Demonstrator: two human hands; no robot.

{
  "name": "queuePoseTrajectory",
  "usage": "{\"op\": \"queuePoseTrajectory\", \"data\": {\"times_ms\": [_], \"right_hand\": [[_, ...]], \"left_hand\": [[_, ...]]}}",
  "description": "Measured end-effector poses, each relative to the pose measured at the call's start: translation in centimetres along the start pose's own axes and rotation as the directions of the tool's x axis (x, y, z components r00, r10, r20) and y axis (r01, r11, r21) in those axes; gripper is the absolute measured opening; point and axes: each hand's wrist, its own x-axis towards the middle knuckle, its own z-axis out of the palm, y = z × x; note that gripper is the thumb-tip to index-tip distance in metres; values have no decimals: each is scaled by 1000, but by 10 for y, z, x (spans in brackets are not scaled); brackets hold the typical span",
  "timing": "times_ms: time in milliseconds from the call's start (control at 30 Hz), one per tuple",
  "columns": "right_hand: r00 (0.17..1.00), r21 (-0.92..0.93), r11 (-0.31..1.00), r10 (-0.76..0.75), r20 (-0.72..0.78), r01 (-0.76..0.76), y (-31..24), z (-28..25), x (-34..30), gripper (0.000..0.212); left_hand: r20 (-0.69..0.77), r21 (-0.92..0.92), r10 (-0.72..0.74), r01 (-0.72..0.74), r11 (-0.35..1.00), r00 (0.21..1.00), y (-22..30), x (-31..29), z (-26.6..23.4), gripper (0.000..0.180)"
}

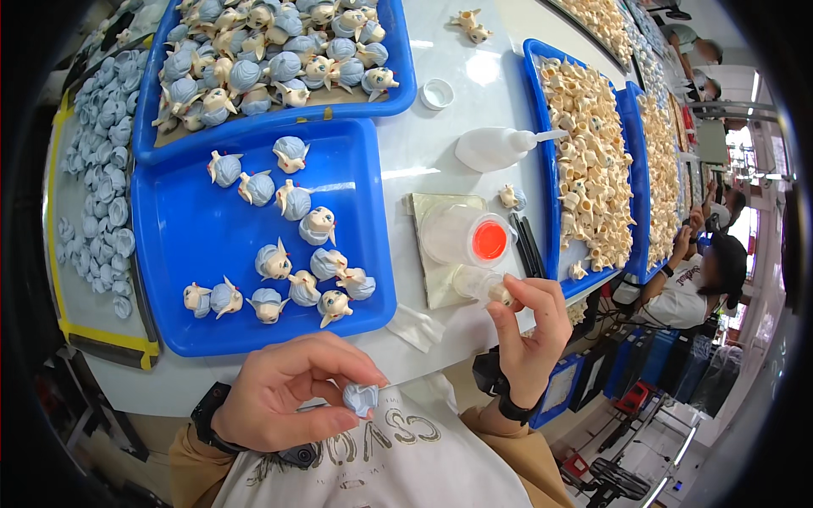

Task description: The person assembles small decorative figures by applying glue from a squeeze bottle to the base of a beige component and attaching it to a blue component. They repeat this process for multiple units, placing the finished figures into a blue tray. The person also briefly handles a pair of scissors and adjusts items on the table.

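Note:
My left hand (284,394) pinches a light blue doll hair piece (362,399) between thumb and fingertips, close in front of my shirt. A small beige doll face piece (500,295) sits between the thumb and forefinger of my right hand (535,326). That hand is raised beside a small clear cup (472,282). Behind it a translucent jar (447,234) with a red-orange round inside stands on a pale square board (428,273). In the near blue tray (199,245) lie several doll heads (273,261) with blue hair and pointed ears.
A farther blue tray (406,63) is heaped with doll heads. Loose hair pieces (106,199) fill a yellow-taped tray at left; beige face pieces (586,161) fill blue trays at right. A white squeeze bottle (495,149), dark thin sticks (527,245) and tissue (415,328) lie between. Another person (686,292) works at right.

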Motion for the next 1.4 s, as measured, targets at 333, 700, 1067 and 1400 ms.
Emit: {"op": "queuePoseTrajectory", "data": {"times_ms": [333, 700, 1067, 1400], "right_hand": [[988, -217, 971, -74, 134, 103, -14, -11, 15, 28], [985, -251, 959, -96, 141, 129, -17, -11, 16, 27], [989, -229, 963, -125, 73, 138, -13, -9, 13, 30], [981, -242, 951, -193, 28, 194, -7, -3, 13, 31]], "left_hand": [[59, 25, -27, 26, 999, 998, 2, -2, -5, 33], [0, 46, -8, 8, 999, 1000, 3, 0, 1, 29], [98, 72, -35, 28, 997, 995, 4, 0, -4, 36], [26, -45, -59, 60, 997, 998, -1, -2, -2, 33]]}}
